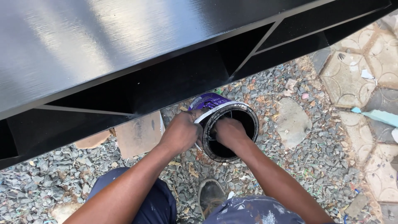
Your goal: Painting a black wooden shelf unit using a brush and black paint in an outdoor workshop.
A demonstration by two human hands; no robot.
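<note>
A purple-labelled paint can stands tilted on the gravel, its inside coated in black paint. My left hand grips the can's rim on the left side. My right hand reaches into the can's open mouth with fingers closed; what it holds is hidden inside. Above both hands runs a glossy black painted cabinet with open compartments underneath.
Gravel covers the ground. A piece of cardboard lies under the cabinet to the left of the can. Patterned paving tiles lie at the right. My shoe and paint-spattered trousers show at the bottom.
</note>
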